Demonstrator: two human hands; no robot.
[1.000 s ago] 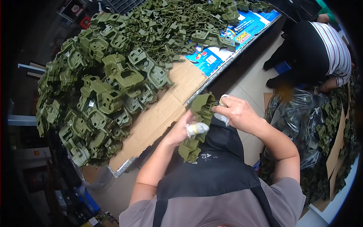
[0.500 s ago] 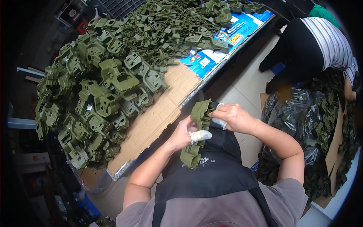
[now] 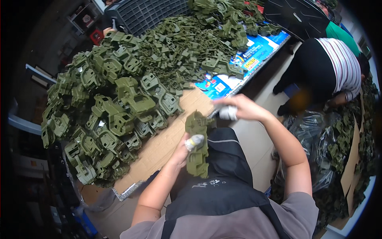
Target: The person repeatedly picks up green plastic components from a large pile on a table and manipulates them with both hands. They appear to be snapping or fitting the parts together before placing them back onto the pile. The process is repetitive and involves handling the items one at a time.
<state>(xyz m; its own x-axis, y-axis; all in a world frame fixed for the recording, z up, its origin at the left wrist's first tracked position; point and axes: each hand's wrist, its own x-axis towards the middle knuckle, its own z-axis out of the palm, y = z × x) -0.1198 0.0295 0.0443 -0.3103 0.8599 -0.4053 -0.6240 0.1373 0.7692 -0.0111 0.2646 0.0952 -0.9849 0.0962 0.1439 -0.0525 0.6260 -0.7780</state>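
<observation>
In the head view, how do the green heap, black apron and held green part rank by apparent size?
Largest to smallest:
1. Green heap
2. Black apron
3. Held green part, partly covered by the left hand

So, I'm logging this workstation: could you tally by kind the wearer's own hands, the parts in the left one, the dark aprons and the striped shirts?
Hands (left hand, right hand): 2
Held olive-green part: 1
Dark apron: 1
Striped shirt, on a co-worker: 1
Total: 5
</observation>
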